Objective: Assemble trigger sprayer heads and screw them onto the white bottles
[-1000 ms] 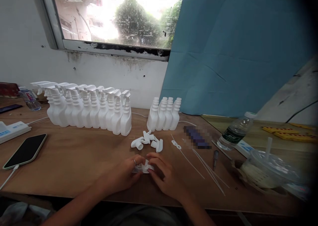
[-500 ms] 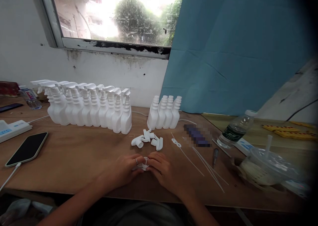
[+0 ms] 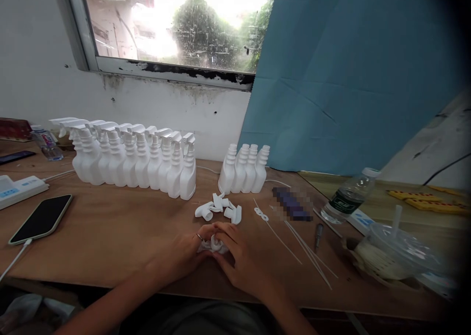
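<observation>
Both my hands rest on the wooden table [image 3: 110, 232] near its front edge, fingers pinched together around a small white spray head [image 3: 214, 246]. My left hand [image 3: 184, 254], with a ring on one finger, grips it from the left. My right hand [image 3: 243, 259] covers it from the right and partly hides it. Just beyond my fingers lies a small heap of loose white spray heads [image 3: 219, 210]. A long row of white bottles with spray heads fitted [image 3: 134, 161] stands at the back left. A short row of capless white bottles [image 3: 243, 169] stands behind the heap.
A phone [image 3: 41, 219] on a cable and a white power strip [image 3: 20, 190] lie at the left. Thin white dip tubes [image 3: 305, 251], a screwdriver [image 3: 318, 234], a water bottle [image 3: 348, 195] and a lidded plastic cup [image 3: 399, 249] lie at the right. A blue sheet [image 3: 349, 75] hangs behind.
My hands have closed tighter over the spray head and shifted slightly forward; the right hand now overlaps the left fingers. The view has drifted a little.
</observation>
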`<action>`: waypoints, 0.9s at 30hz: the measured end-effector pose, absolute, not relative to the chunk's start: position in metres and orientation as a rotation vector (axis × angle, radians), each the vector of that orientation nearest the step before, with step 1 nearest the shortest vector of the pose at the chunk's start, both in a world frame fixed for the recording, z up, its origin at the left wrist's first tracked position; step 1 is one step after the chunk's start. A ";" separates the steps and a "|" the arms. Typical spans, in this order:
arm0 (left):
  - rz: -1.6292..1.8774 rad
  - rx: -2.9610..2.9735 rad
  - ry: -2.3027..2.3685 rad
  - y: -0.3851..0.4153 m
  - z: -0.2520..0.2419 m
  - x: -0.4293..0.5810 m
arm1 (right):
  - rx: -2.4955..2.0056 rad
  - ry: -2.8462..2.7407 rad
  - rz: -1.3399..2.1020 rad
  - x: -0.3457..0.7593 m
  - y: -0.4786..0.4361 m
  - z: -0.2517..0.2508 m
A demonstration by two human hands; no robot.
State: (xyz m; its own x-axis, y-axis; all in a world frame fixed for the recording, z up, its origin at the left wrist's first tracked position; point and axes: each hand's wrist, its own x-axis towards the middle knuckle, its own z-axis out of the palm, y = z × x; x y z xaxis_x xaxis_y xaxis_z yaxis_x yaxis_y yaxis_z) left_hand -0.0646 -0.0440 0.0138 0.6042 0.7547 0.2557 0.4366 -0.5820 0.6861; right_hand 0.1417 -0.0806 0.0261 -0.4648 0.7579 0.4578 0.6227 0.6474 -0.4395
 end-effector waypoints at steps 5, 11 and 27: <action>0.706 2.200 0.968 -0.044 0.016 -0.063 | -1.014 -2.152 0.550 0.150 -0.081 0.024; 0.602 2.272 1.124 -0.045 0.016 -0.062 | -1.401 -1.848 -0.014 0.224 -0.059 0.019; 0.665 2.228 1.085 -0.043 0.013 -0.063 | -1.829 -1.469 -0.056 0.279 -0.050 0.008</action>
State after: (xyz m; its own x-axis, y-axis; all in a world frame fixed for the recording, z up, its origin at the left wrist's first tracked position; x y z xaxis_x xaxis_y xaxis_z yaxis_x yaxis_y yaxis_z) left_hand -0.0626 -0.0429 0.0130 0.5478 0.8162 0.1835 0.5342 -0.5101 0.6741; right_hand 0.2789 -0.0501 0.0082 0.3325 0.8126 0.4786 0.8470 -0.0340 -0.5306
